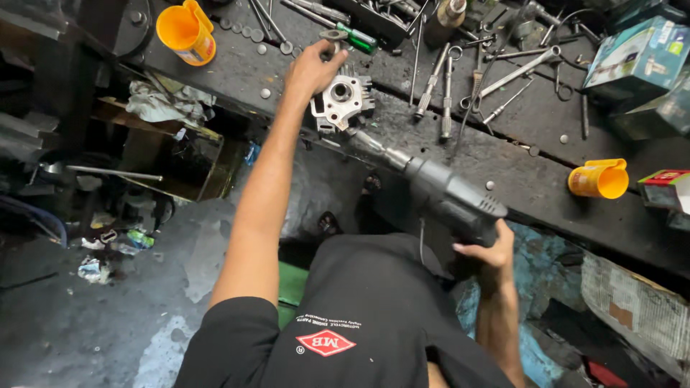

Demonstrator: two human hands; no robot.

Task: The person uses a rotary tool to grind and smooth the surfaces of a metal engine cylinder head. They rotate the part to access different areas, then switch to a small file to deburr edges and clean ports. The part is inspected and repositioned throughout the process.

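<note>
My left hand [314,68] reaches forward and presses down on the top of a silver metal engine cylinder part [342,97] that stands at the near edge of the dark workbench [503,151]. My right hand [490,251] grips the handle of a grey and black power tool [449,197]. The tool's metal nose [370,144] points up and left, and its tip meets the lower side of the engine part. My black shirt fills the bottom of the view.
Wrenches, sockets and screwdrivers [445,86] lie scattered over the bench. One orange plastic cup [185,30] stands at the far left, and another [600,179] lies on its side at the right. Cardboard boxes [640,54] sit at the right. Rags [154,104] and litter lie on the floor to the left.
</note>
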